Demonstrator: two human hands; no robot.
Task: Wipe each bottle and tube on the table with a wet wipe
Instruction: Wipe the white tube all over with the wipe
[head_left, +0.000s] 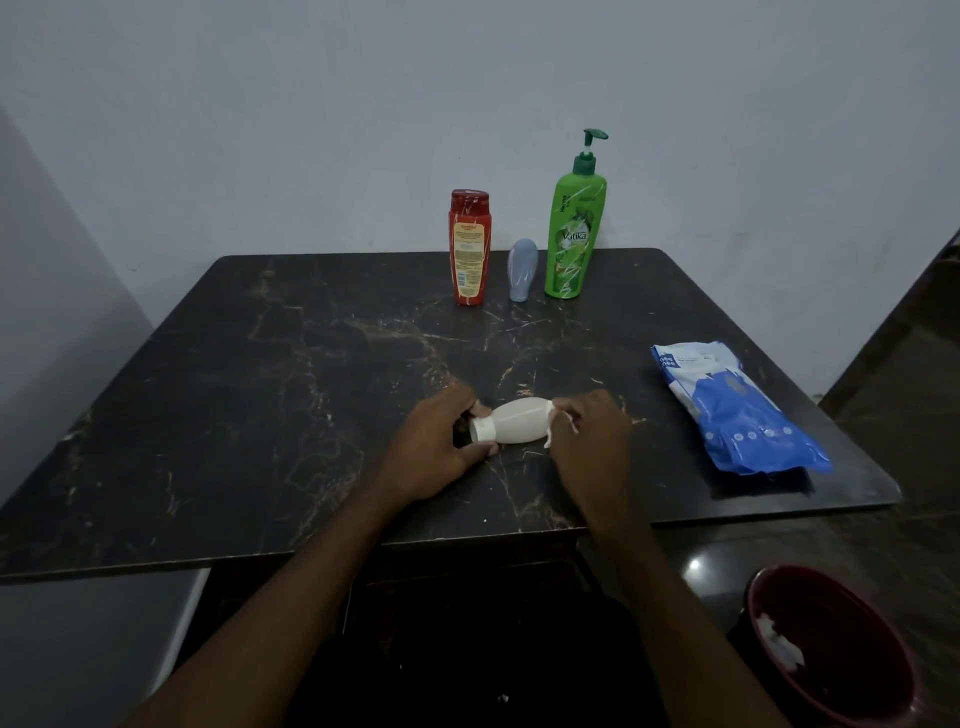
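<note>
Down by your right knee sat a red bin (852, 675); on the table (208, 415) your left hand (441, 447) pinched the white bottle's (519, 426) cap end while your right hand (587, 436), closed on a wipe (550, 441), rubbed its base. Next, likely rotate it.

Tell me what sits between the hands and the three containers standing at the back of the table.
Nothing visible. Bare tabletop lies between the hands and the red bottle, grey tube and green pump bottle. The wipes pack lies off to the right, clear of that path.
</note>
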